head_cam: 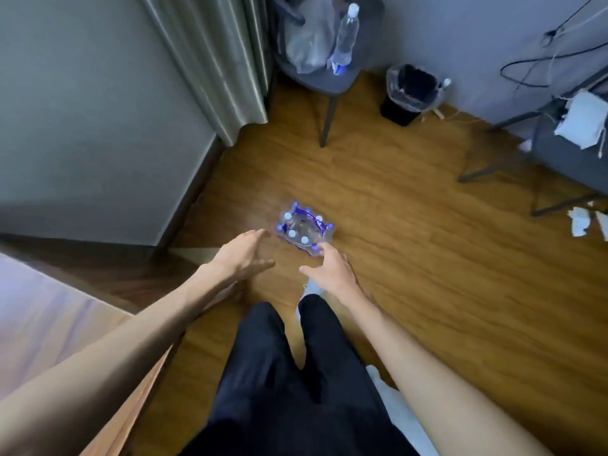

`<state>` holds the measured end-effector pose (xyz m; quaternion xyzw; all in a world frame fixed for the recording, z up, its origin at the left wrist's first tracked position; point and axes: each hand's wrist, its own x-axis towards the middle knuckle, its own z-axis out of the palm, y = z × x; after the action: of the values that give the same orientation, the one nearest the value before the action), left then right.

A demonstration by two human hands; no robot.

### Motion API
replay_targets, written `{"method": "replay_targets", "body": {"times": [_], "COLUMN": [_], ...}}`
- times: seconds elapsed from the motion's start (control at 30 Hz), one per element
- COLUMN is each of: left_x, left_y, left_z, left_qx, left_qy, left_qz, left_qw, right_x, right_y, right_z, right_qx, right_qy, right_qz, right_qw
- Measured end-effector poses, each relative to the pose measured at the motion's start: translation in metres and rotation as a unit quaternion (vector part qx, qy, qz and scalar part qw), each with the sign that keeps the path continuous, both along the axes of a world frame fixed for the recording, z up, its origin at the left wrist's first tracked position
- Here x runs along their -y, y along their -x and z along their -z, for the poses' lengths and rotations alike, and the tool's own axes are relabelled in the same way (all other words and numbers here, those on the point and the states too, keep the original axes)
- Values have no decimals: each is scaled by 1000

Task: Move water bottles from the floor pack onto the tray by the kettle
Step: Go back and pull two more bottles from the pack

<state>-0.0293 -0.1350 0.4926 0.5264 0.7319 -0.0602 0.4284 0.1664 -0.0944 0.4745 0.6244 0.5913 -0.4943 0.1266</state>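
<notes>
**Reaching for the floor pack, nothing gripped yet**

Spreading wide, the fingers (263, 232) of the left hand (241, 255) are open and empty, near the left edge of the clear shrink-wrapped pack of small water bottles with white caps and blue print (304, 229). Right hand (330, 269) also open and empty, index tip at or just touching the pack's near corner; contact unclear from blur.

Pack sits on the brown wood-plank floor (411, 258), ahead of the dark trouser legs (296, 373). Tray and kettle not in view.

Risks, as judgement: wrap looks torn open on top, thin crinkly film, so lifting by the film could rip it and spill bottles. Bottles are smooth, round, slim plastic; grabbing several at once could let one slip and roll on the slick floor. Loose film may snag a cap while pulling a bottle out.

Further out: tall clear plastic bottle (345, 36) upright on a grey chair seat (329, 80), black bin with plastic liner (408, 90), grey pleated curtain (214, 60).
</notes>
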Motion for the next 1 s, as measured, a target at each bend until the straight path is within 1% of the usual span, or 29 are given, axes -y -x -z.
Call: {"method": "replay_targets", "body": {"times": [0.17,0.37,0.57,0.73,0.87,0.93,1.0], "left_x": [-52,-97,-110,-110,-109,-111,-115], "left_y": [5,9,10,2,-11,-20,-27], "left_z": [90,220,376,491,559,582,596], "left_qx": [8,13,1,-10,-25,-25,-43], "left_qy": [46,84,113,140,115,96,84], "left_qz": [-44,-62,-46,-42,-44,-36,-31], "left_qw": [998,994,993,989,992,994,995], "right_x": [-52,-83,-97,-105,-107,-108,-107], "right_y": [6,20,38,47,54,57,59], "right_z": [89,223,375,481,547,567,577], "right_qx": [25,53,59,75,121,130,128], "right_qy": [41,76,75,60,56,58,57], "right_qz": [7,-37,-35,-44,-36,-44,-47], "right_qw": [999,995,995,994,990,989,989]}}
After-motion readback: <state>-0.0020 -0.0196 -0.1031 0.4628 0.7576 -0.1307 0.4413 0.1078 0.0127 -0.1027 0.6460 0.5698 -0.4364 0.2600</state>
